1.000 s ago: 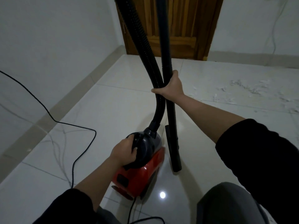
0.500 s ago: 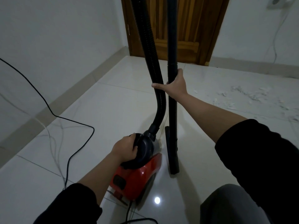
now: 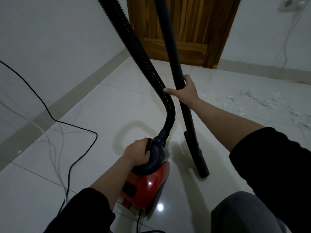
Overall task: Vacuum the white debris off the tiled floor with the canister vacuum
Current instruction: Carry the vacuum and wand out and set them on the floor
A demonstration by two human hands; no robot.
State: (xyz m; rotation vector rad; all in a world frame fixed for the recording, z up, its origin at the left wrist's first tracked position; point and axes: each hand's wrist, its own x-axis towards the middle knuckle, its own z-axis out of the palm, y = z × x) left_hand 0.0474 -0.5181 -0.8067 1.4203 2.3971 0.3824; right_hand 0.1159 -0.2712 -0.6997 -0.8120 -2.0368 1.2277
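Note:
A red and black canister vacuum (image 3: 148,187) sits on the white tiled floor (image 3: 94,132) in front of me. My left hand (image 3: 137,153) grips the black handle on its top. A ribbed black hose (image 3: 139,52) rises from the canister out of the top of the frame. My right hand (image 3: 184,91) holds the rigid black wand (image 3: 190,120) together with the hose, its forefinger stretched across the hose. The wand's nozzle end (image 3: 202,170) rests on the floor right of the canister. White debris (image 3: 262,101) is scattered over the tiles at the right.
A black power cord (image 3: 74,128) loops over the floor at the left, with thin white wires (image 3: 52,148) beside it. A wooden door (image 3: 183,29) stands shut at the far wall. A wall socket (image 3: 289,4) with a hanging white cable is at the top right.
The canister has slid a little forward and left under my left hand. The wand has tilted, its nozzle end now farther right. My right hand keeps its hold.

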